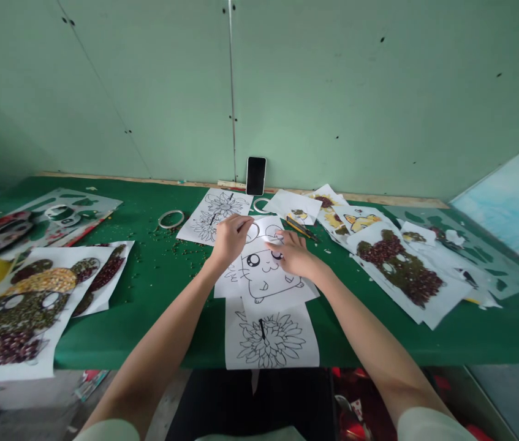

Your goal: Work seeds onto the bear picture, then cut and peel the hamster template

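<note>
A sheet with a line drawing of a round-eyed cartoon animal (272, 269) lies in front of me, over other paper. My left hand (233, 237) is at its upper left, thumb and fingers pinched together; what is between them I cannot make out. On the upper right of the same sheet rests my right hand (296, 252), fingers stretched out and holding nothing. Below, a flower line drawing (272, 343) with a black mark sticks out. Another flower drawing (204, 211) lies at the upper left, next to my left hand.
Two tape rolls (171, 218) and a yellow-black cutter (300, 228) lie around the papers. Loose seeds (181, 248) dot the green table (158, 343). Seed-covered pictures lie left (34, 300) and right (401, 269). A phone (256, 176) leans on the wall.
</note>
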A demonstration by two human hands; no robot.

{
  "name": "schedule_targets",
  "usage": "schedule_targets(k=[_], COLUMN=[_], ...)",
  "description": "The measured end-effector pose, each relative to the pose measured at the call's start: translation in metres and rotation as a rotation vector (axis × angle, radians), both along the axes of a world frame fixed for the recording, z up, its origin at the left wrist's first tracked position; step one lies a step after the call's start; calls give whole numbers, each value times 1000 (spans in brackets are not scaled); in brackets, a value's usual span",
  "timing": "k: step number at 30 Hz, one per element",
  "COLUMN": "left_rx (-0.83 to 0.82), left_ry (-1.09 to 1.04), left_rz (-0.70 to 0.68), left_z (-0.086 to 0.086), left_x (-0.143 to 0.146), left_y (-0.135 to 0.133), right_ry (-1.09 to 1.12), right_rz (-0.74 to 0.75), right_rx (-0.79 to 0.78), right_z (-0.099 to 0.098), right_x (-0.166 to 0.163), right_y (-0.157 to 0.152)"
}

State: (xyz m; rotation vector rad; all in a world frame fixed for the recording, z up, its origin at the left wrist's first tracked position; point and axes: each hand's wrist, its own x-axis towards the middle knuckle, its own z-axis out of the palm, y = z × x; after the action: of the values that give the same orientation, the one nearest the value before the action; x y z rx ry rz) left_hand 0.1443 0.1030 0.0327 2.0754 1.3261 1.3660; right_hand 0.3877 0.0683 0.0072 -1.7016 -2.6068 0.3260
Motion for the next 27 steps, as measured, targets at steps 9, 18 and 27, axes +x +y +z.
schedule_targets(k=[9, 18, 27], left_rx=[15, 38, 35], left_ry=[-11, -24, 36], left_rz=[0, -5, 0], left_z=[-1, -1, -5], left_x=[2, 3, 4], left_y=[-2, -2, -1], right_ry=[-15, -32, -94], right_rz=[17, -1, 107], right_rx=[55, 35, 186], right_z=[-7, -5, -5], right_x=[3, 0, 1], right_y=[2, 3, -16])
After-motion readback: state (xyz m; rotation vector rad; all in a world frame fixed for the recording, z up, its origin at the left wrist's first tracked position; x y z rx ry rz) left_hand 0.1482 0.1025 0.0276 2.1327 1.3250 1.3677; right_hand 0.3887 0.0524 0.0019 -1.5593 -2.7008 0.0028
